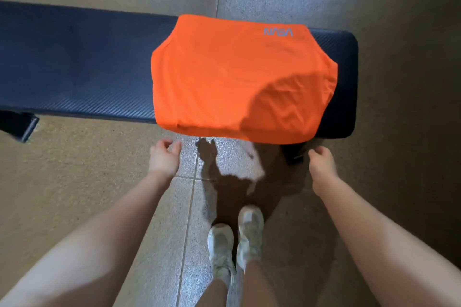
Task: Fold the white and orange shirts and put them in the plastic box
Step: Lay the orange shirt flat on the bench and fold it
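Folded orange shirt (pixel 239 77) lies on the dark bench (pixel 74 62), both hands (pixel 164 157) empty below it

Only one readable text: "NASA" logo (pixel 278 32), grey-blue worm-style lettering, printed on the orange shirt (pixel 237 82). It sits near the shirt's far right corner and reads upside down from the head view. Shirt lies folded on the dark desk (pixel 74 62). No other labels, brands, numbers or signs legible anywhere: nothing on the desk surface, the floor tiles or the white shoes (pixel 235 239).
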Tool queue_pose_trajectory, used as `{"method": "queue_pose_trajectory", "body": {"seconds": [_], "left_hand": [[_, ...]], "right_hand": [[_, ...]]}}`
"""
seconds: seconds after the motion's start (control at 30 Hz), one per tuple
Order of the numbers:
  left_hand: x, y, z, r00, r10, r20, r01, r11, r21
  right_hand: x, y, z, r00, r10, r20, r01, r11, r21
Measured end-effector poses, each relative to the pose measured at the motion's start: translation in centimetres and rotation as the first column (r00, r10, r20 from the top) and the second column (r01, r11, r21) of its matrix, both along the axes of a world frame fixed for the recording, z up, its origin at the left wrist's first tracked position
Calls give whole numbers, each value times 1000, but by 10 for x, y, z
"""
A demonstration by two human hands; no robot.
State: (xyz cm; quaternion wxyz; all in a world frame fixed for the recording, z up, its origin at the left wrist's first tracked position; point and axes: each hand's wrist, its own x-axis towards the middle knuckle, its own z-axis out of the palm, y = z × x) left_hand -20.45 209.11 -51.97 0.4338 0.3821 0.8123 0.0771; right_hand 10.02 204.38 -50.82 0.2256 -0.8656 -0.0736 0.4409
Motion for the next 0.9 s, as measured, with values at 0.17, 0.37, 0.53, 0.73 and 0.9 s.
{"method": "queue_pose_trajectory", "body": {"seconds": [0.17,0.37,0.53,0.73,0.9], "left_hand": [[8,16,-40,890,256,378,-294,955,44],[9,19,-76,814,280,510,-394,910,130],[-2,-12,-82,833,224,506,-285,957,45],[-16,-41,-46,838,104,536,-18,986,-164],[-31,-61,-29,724,238,648,-127,969,-214]], "right_hand": [[6,4,-33,963,-114,-244,164,967,197],[1,-3,-74,918,87,-388,66,929,365],[1,-16,-85,892,158,-424,16,925,379],[13,-45,-52,849,181,-497,61,900,431],[23,-57,-31,829,230,-509,-7,915,402]]}}
